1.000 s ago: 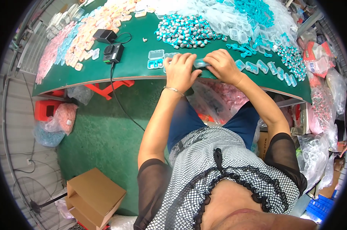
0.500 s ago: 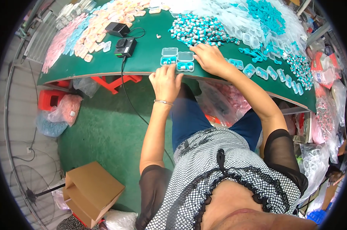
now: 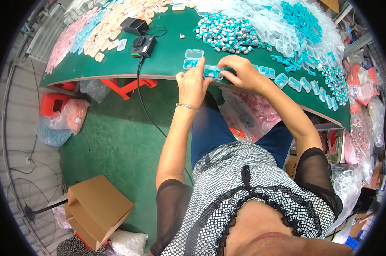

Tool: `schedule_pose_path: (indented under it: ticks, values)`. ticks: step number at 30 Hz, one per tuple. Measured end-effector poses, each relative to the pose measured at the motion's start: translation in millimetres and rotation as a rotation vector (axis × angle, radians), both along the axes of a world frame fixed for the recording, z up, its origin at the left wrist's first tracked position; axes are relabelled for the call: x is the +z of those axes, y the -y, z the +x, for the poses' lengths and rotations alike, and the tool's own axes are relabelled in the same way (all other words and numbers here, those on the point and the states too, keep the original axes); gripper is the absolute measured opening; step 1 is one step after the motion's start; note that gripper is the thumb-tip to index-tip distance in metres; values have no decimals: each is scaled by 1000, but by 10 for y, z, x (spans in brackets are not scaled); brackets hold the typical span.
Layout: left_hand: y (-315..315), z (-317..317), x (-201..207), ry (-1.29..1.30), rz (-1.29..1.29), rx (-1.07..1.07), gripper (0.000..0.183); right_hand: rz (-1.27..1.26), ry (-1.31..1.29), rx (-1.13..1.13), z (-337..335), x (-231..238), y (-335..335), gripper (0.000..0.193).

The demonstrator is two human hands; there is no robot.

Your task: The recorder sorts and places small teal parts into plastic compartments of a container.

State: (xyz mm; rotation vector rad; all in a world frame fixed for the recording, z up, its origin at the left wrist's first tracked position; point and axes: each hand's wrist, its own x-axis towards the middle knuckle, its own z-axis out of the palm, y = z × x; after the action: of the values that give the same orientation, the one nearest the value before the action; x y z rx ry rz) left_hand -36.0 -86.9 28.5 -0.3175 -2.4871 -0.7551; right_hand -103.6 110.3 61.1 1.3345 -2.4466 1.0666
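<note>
A small clear plastic case [image 3: 212, 74] with turquoise and grey pieces inside lies at the table's front edge, its lid folded down over it. My left hand [image 3: 191, 87] grips it from the left, index finger stretched along its side and thumb at its front corner. Thumb and curled fingers of my right hand [image 3: 245, 74] close on its right end. Just left of it, partly behind my left fingers, a second case [image 3: 194, 54] stands with its lid up and turquoise pieces in its base.
Filled cases [image 3: 294, 83] line the table's right front edge. Behind lie a heap of turquoise-and-grey pieces [image 3: 227, 33], clear empty cases [image 3: 261, 15] and turquoise parts [image 3: 301, 21]. Peach cases [image 3: 109, 32] and a black device [image 3: 143, 46] with a cable sit left. A cardboard box [image 3: 101, 209] stands on the floor.
The right-hand case's raised lid has come down over its base. My right hand has moved down toward the front edge, and my left hand has moved up and right to that case.
</note>
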Motion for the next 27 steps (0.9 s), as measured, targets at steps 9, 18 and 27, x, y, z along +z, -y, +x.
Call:
schedule_pose_path:
  ticks: [9, 18, 27]
  values:
    - [-10, -85, -43, -115, -118, -48, 34, 29, -196, 14, 150, -90, 33, 42]
    - [-130, -192, -110, -209, 17, -146, 20, -45, -250, -22, 42, -195, -26, 27]
    - [152, -40, 17, -237, -12, 157, 49, 160, -436, -92, 84, 136, -330, 24]
